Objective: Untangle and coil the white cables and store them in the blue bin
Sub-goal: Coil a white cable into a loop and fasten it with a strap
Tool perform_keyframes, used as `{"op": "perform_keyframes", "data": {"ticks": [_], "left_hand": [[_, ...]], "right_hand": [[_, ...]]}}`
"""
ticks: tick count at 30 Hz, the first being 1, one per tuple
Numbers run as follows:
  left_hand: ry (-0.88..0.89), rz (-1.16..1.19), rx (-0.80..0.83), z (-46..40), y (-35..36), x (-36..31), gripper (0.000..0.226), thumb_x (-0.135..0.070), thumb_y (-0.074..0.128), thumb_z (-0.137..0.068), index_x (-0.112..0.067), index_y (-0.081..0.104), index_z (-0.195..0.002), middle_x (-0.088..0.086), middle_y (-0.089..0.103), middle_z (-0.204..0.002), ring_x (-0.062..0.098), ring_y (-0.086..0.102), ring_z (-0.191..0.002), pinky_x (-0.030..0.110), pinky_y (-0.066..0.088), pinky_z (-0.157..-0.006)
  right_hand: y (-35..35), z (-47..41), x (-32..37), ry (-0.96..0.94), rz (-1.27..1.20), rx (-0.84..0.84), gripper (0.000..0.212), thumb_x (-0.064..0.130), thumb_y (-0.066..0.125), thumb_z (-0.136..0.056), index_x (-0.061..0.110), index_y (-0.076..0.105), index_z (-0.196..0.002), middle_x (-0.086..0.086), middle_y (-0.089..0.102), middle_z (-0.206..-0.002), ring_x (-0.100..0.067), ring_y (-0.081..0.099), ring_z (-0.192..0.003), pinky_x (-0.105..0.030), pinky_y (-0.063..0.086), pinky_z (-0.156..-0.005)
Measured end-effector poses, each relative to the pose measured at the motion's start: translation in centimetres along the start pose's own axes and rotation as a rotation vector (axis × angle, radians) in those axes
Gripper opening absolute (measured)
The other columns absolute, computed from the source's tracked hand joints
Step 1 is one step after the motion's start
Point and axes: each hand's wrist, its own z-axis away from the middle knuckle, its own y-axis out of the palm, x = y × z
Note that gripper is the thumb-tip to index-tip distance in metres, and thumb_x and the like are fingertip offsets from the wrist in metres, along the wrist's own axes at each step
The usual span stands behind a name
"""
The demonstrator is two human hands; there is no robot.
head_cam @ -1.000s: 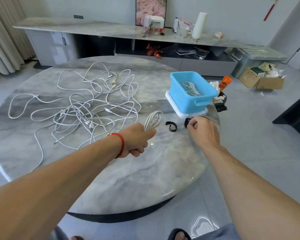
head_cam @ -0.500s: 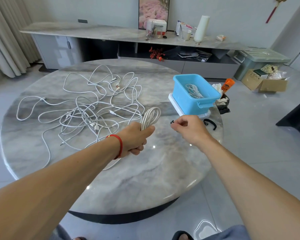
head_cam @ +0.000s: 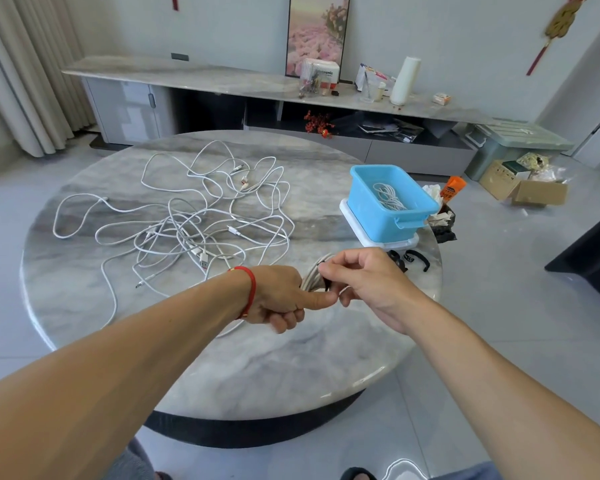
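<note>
Round and marble-topped, your table fills the middle of a grey-floored room, with a long low sideboard behind it.

On the left half of the table lies the tangle of white cables, still loose and untouched, its loops sprawling mostly side to side with a few plugs poking out.

At the centre, your left hand clenches the coiled cable, thumb stretched out to the right. A second ago that coil stood up plainly above your fist; now it is lower and mostly hidden between your hands. Its long axis seems to run from your fist up and to the right, toward the bin, though I cannot tell exactly.

Your right hand, which was over by the loose ties a second ago, has come across and pinches a small black tie against the coil. That suggests this coil is being bound and is nearly ready to store.

To the right, spare black ties lie near the table edge. Beyond them the blue bin sits on a white lid, with one stored coil inside.
</note>
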Motion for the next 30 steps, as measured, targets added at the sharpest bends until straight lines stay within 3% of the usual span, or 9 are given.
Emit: {"op": "perform_keyframes", "data": {"ticks": [6,11,14,18,21,23,25,27,30], "left_hand": [[-0.001,-0.181,-0.051,0.1,0.5,0.1,0.060,-0.056,0.063,-0.091,-0.004,0.056,-0.119,0.005,0.043,-0.074,0.012,0.035,-0.049,0.019,0.031,-0.042],[0.009,-0.389,-0.048,0.6,0.0,0.4,0.035,-0.049,0.057,-0.095,-0.014,0.052,-0.091,0.005,0.048,-0.073,0.015,0.038,-0.046,0.020,0.031,-0.041],[0.006,-0.516,0.010,1.1,-0.4,0.3,0.031,-0.043,0.056,-0.096,-0.017,0.047,-0.083,0.003,0.047,-0.068,0.017,0.036,-0.047,0.020,0.028,-0.041],[-0.067,-0.491,0.192,2.2,-0.6,-0.1,0.026,-0.038,0.057,-0.097,-0.019,0.047,-0.083,-0.002,0.036,-0.060,0.015,0.024,-0.047,0.022,0.016,-0.041],[-0.123,-0.460,0.314,2.8,-1.1,0.0,0.038,-0.040,0.055,-0.100,-0.021,0.043,-0.070,-0.004,0.034,-0.057,0.011,0.021,-0.045,0.019,0.013,-0.039],[-0.140,-0.398,0.390,3.2,-1.4,0.1,0.045,-0.040,0.052,-0.102,-0.023,0.040,-0.062,-0.004,0.030,-0.056,0.009,0.020,-0.041,0.016,0.013,-0.037],[-0.129,-0.302,0.475,3.7,-1.7,0.0,0.050,-0.039,0.047,-0.104,-0.025,0.040,-0.058,-0.006,0.028,-0.054,0.006,0.018,-0.038,0.015,0.010,-0.038],[-0.091,-0.185,0.555,4.1,-2.0,-0.3,0.050,-0.041,0.043,-0.105,-0.026,0.040,-0.058,-0.007,0.026,-0.054,0.004,0.018,-0.037,0.013,0.009,-0.038],[-0.044,-0.034,0.605,4.5,-2.7,-0.7,0.044,-0.043,0.042,-0.102,-0.025,0.042,-0.062,-0.008,0.028,-0.053,0.000,0.021,-0.036,0.009,0.013,-0.034]], "right_hand": [[1.2,0.2,1.3,0.026,0.089,-0.081,0.012,0.018,0.082,-0.087,0.008,0.077,-0.086,0.005,0.070,-0.066,0.001,0.052,-0.046,-0.012,0.039,-0.047],[0.9,0.0,1.9,-0.008,0.359,-0.108,0.013,0.028,0.088,-0.079,0.018,0.080,-0.076,0.008,0.075,-0.068,-0.006,0.067,-0.063,-0.029,0.053,-0.065],[0.7,-0.2,2.0,-0.061,0.640,-0.130,0.018,0.035,0.089,-0.072,0.024,0.074,-0.074,0.017,0.067,-0.061,0.001,0.059,-0.058,-0.026,0.049,-0.063],[0.2,0.1,1.9,0.070,0.469,0.110,0.039,0.030,0.086,-0.080,0.039,0.064,-0.111,0.010,0.070,-0.109,-0.015,0.071,-0.091,-0.031,0.055,-0.082],[-0.6,0.4,1.5,0.176,0.224,0.379,0.031,0.014,0.064,-0.101,0.030,0.070,-0.126,0.006,0.072,-0.124,-0.021,0.069,-0.113,-0.039,0.046,-0.097],[-1.0,0.6,1.0,0.254,0.106,0.472,0.029,0.011,0.055,-0.104,0.020,0.075,-0.123,-0.002,0.075,-0.119,-0.025,0.064,-0.106,-0.042,0.042,-0.093],[-1.1,0.6,0.8,0.300,0.009,0.526,0.029,0.009,0.052,-0.104,0.014,0.077,-0.118,-0.008,0.074,-0.100,-0.030,0.057,-0.085,-0.030,0.044,-0.072],[-1.1,1.0,0.9,0.275,-0.034,0.562,0.027,0.008,0.055,-0.100,0.019,0.080,-0.098,-0.002,0.063,-0.075,-0.016,0.044,-0.062,-0.020,0.026,-0.047],[-1.2,1.3,1.2,0.215,-0.124,0.604,0.033,0.012,0.055,-0.094,0.027,0.075,-0.072,0.004,0.050,-0.062,-0.005,0.040,-0.053,-0.018,0.017,-0.039]]}}
